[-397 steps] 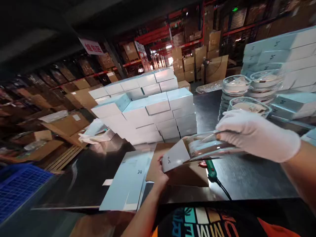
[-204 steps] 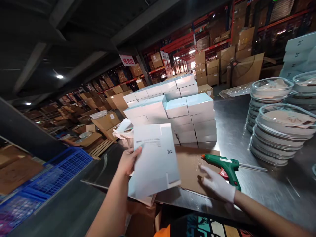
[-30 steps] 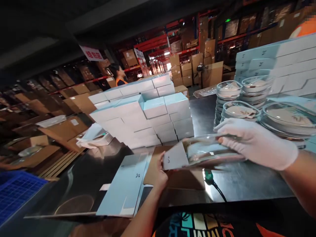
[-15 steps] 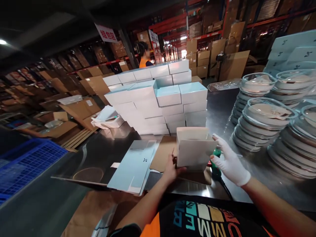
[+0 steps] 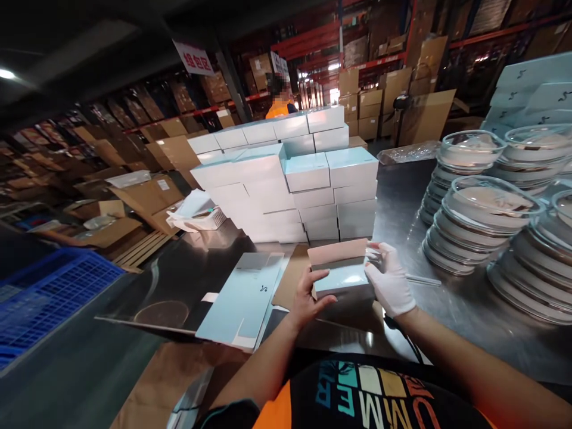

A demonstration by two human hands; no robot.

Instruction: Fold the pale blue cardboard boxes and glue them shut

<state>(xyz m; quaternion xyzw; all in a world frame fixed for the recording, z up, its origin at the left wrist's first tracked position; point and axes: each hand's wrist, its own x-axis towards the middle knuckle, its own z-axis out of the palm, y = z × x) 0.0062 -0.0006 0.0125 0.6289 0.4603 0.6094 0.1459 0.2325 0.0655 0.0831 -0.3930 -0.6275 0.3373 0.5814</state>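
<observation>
Between my two hands is a small light-blue and white carton [image 5: 342,277], tilted, with a pale flap standing up along its far edge. My bare left hand [image 5: 309,296] grips its left end, thumb low and fingers above. At the right end, my white-gloved right hand [image 5: 389,280] holds the carton's edge; some of its fingers are hidden behind the flap. Flat light-blue carton blanks [image 5: 243,298] lie to the left of my left hand. A piece of brown cardboard [image 5: 290,277] sits partly under the carton.
Beyond my hands rises a wall of finished cartons [image 5: 268,185]. Stacks of round glass dishes [image 5: 485,232] stand on the metal table [image 5: 402,196] at right. A white basket [image 5: 210,219] is at the back left, a blue crate [image 5: 58,298] at far left. Another person [image 5: 279,107] stands behind the cartons.
The carton has tipped so its blue face shows, with the flap raised. My right hand has moved left onto its end. The green-handled thing beside it is no longer visible. The other person shifted right.
</observation>
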